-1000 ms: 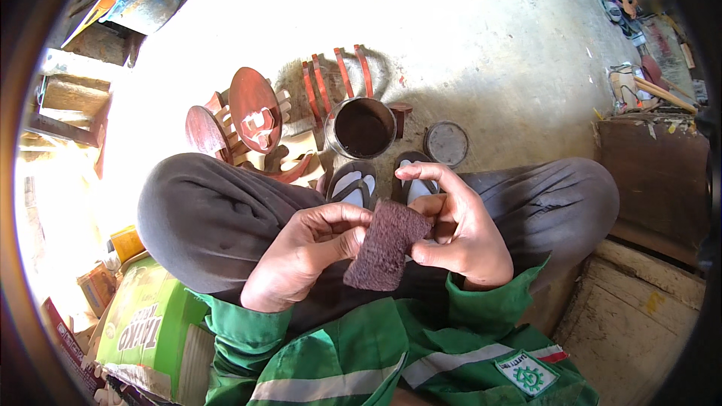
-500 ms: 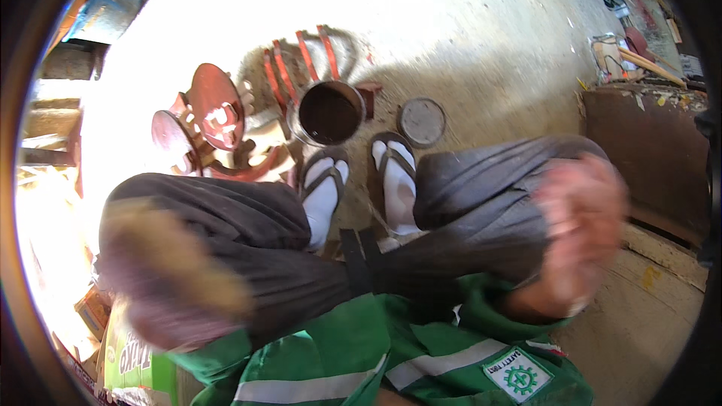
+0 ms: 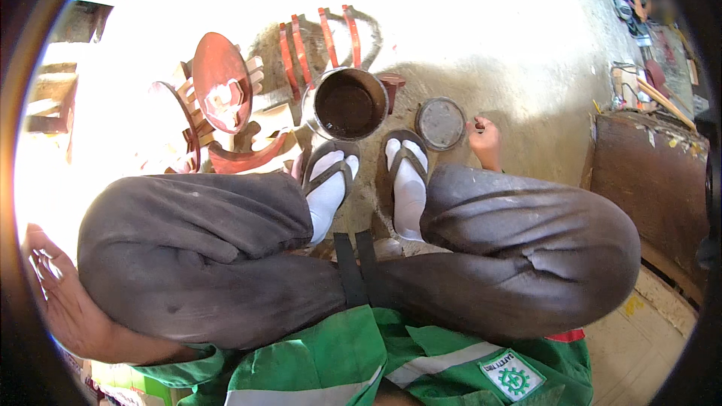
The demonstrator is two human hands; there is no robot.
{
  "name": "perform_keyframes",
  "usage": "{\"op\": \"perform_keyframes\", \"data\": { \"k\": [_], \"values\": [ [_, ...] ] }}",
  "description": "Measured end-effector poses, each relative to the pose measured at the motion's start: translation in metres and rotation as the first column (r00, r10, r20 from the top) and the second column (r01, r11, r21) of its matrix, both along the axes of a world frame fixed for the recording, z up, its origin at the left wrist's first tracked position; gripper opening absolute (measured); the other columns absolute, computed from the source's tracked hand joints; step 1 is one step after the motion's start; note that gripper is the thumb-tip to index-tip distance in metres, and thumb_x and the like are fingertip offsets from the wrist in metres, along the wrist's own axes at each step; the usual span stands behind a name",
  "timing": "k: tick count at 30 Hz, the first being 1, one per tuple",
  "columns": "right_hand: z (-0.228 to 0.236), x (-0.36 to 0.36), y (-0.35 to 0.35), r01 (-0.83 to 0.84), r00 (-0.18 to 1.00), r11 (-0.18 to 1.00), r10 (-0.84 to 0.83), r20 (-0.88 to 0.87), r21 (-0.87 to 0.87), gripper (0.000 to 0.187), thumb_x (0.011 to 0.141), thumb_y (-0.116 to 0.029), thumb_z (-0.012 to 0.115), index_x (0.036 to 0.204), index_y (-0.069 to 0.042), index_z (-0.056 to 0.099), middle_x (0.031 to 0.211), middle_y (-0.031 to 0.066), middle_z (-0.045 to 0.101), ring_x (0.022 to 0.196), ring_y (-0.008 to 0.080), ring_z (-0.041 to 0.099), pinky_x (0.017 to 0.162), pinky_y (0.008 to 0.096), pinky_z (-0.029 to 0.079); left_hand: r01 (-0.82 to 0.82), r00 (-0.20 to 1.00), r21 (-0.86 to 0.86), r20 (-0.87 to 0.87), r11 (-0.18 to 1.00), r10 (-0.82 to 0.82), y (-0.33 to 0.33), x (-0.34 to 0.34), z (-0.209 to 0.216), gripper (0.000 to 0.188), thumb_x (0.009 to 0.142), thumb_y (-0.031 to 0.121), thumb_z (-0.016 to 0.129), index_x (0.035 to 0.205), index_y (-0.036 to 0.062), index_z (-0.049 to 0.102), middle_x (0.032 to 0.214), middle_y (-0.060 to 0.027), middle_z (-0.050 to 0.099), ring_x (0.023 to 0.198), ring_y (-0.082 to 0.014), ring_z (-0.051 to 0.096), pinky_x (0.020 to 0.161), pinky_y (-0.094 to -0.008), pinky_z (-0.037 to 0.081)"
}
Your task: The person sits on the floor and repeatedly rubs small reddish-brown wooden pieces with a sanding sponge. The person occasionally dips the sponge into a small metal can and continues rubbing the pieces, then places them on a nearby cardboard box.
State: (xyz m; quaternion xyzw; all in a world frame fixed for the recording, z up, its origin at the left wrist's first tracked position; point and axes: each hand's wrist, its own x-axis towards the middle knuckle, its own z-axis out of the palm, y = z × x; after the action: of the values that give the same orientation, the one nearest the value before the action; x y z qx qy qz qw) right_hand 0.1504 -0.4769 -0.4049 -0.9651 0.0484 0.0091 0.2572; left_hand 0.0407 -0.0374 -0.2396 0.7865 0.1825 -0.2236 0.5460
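My left hand hangs low at the left edge, outside my left knee, its fingers stretched apart in the glare with nothing visible in them. Beyond my right knee, my right hand reaches down to the floor with curled fingers. Something small and dark shows at its fingertips, too small to name. Just left of that hand lies a round grey lid-like disc, apart from it. A metal can with dark contents stands in front of my feet.
Several red curved strips stand behind the can. Left of it are a red-brown oval piece and a curved red piece. A small reddish-brown block sits beside the can. A brown box stands at the right.
Both hands have left the space above my knees. The left went outward to the left edge; the right went forward and down beside the disc. The view has shifted slightly.
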Motion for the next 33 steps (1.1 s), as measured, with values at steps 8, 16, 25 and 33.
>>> {"op": "perform_keyframes", "data": {
  "k": [8,16,25,33],
  "values": [
    [-0.008,-0.006,0.022,0.118,0.989,0.992,-0.113,-0.091,0.044,0.034,0.085,-0.025,0.079,0.103,0.004,0.076,0.09,0.0204,0.076,0.085,0.0312,0.075,0.078,0.0402,0.057,0.182,0.983,0.265,-0.05,0.947,-0.175,-0.035,0.021,-0.092,0.027,0.094,0.009,0.061,0.117,-0.0049,0.062,0.11,-0.0138,0.07,0.098,-0.0166,0.068,0.083,-0.0304,0.056],
    [0.011,-0.002,0.008,0.196,0.977,0.968,-0.179,-0.111,0.159,0.025,0.087,-0.016,0.078,0.101,0.004,0.077,0.086,0.0143,0.077,0.076,0.0202,0.073,0.071,0.0331,0.056,0.259,0.966,0.368,-0.076,0.893,-0.248,-0.039,0.03,-0.123,0.025,0.094,0.006,0.059,0.117,-0.0043,0.061,0.11,-0.0132,0.069,0.098,-0.0163,0.068,0.082,-0.0302,0.056],
    [0.142,0.018,0.111,0.084,0.981,0.794,0.041,-0.19,0.602,0.024,0.091,-0.016,0.076,0.103,0.005,0.076,0.09,0.0089,0.077,0.077,0.0131,0.069,0.073,0.0274,0.054,0.286,0.957,0.394,-0.071,0.874,-0.281,-0.033,0.037,-0.135,0.024,0.095,0.003,0.057,0.117,-0.0036,0.06,0.11,-0.0125,0.068,0.098,-0.016,0.067,0.082,-0.0299,0.055],
    [0.136,0.013,0.227,-0.202,0.962,0.88,0.261,-0.082,0.429,0.023,0.088,-0.013,0.076,0.1,0.006,0.073,0.083,0.0144,0.076,0.073,0.0152,0.073,0.067,0.0292,0.057,0.197,0.978,0.282,0.017,0.939,-0.21,-0.005,0.035,-0.095,0.023,0.095,0.001,0.056,0.117,-0.003,0.059,0.109,-0.0119,0.067,0.097,-0.0158,0.067,0.082,-0.0297,0.055]
  ]
}}
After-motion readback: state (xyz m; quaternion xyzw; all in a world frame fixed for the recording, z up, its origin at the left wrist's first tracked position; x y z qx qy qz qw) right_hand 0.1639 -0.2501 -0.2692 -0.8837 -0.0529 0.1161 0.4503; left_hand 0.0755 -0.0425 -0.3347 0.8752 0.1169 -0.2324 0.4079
